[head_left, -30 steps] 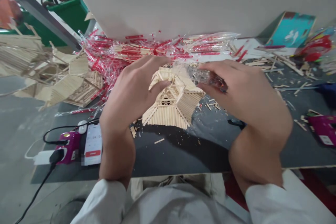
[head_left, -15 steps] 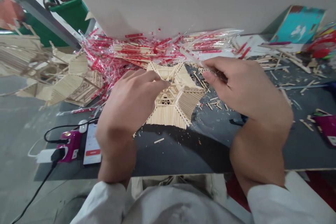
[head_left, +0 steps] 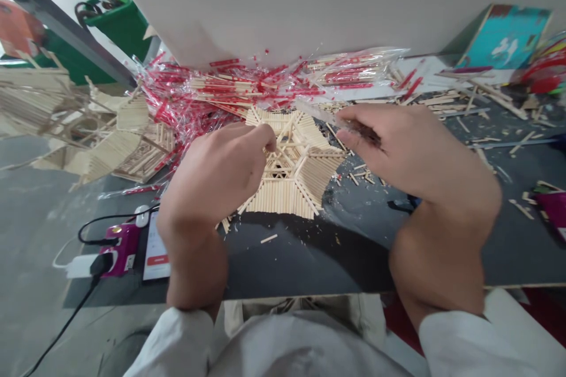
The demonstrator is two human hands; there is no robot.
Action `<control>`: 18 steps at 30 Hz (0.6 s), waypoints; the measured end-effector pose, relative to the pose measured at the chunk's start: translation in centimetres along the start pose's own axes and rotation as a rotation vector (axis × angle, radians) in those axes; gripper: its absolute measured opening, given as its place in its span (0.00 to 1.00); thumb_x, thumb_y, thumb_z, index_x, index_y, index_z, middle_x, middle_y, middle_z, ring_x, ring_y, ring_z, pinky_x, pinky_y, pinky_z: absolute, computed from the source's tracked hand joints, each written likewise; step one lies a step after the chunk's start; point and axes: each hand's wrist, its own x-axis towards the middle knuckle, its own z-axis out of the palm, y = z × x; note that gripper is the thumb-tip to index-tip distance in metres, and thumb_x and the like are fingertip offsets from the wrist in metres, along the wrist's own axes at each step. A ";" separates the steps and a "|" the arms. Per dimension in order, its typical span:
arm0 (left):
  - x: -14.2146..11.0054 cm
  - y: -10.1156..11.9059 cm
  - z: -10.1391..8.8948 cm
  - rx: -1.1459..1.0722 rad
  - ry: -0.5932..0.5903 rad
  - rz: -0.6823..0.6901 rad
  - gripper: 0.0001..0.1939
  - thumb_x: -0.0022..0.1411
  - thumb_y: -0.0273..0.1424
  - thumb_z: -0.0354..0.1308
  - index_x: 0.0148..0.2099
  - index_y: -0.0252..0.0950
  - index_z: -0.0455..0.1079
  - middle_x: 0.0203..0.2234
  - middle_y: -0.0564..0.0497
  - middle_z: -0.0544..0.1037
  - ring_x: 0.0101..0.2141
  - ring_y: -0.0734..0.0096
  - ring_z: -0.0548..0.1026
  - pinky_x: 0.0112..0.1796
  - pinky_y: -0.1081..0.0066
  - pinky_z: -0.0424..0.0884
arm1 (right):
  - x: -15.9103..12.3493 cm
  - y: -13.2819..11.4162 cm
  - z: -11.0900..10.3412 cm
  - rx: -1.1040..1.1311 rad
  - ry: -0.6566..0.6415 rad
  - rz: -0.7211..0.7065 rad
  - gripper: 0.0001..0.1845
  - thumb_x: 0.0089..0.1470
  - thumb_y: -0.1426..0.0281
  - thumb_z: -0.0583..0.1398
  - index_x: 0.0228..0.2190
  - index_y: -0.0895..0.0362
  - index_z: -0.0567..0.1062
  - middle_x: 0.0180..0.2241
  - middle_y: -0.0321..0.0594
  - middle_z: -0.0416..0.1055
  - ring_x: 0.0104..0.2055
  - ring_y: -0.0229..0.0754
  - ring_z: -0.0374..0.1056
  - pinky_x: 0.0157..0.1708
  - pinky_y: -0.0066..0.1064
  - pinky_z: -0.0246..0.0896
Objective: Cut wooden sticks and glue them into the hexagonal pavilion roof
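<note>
A star-shaped model of thin wooden sticks (head_left: 283, 195) sits in the middle of the dark table, with a triangular lattice at its centre. Curled over its left side is my left hand (head_left: 216, 171), thumb and index finger pinched together; what they hold, if anything, is hidden. My right hand (head_left: 411, 150), to the right and above the model, grips a thin, pale, blade-like strip (head_left: 316, 112). The strip's tip points left, over the model's far right part, and its other end disappears inside my fingers. I cannot tell whether it touches the sticks.
Red-tipped sticks in clear plastic wrappers (head_left: 260, 82) pile up behind. Larger stick models (head_left: 101, 147) stand at left. A phone (head_left: 155, 253) and a purple power adapter (head_left: 121, 250) lie by the left edge. Stick offcuts (head_left: 365, 175) litter the right, near a turquoise board (head_left: 508, 38).
My left hand has drawn back slightly left, its fingertips curling more. The right hand and its strip have lowered a little. The whole view has shifted slightly.
</note>
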 end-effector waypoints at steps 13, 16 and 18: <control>2.0 -0.3 1.3 -0.132 0.084 -0.074 0.10 0.70 0.33 0.58 0.51 0.37 0.72 0.41 0.49 0.83 0.41 0.65 0.81 0.42 0.67 0.72 | -0.2 1.7 -1.1 0.190 -0.291 0.114 0.38 0.64 0.45 0.61 0.66 0.52 0.71 0.37 0.42 0.80 0.34 0.46 0.74 0.37 0.38 0.64; 2.2 -0.5 1.6 -0.145 0.070 -0.070 0.09 0.70 0.30 0.58 0.51 0.37 0.72 0.41 0.49 0.83 0.40 0.66 0.81 0.42 0.67 0.72 | -0.3 1.8 -0.9 0.192 -0.290 0.074 0.32 0.68 0.47 0.56 0.65 0.50 0.74 0.40 0.43 0.81 0.36 0.46 0.74 0.39 0.38 0.64; 2.1 -0.5 1.4 -0.154 0.041 -0.062 0.09 0.70 0.29 0.57 0.51 0.37 0.71 0.42 0.49 0.83 0.41 0.66 0.81 0.43 0.66 0.73 | -0.4 1.7 -0.9 0.172 -0.283 0.051 0.30 0.68 0.48 0.56 0.63 0.48 0.75 0.42 0.43 0.80 0.38 0.46 0.74 0.40 0.38 0.64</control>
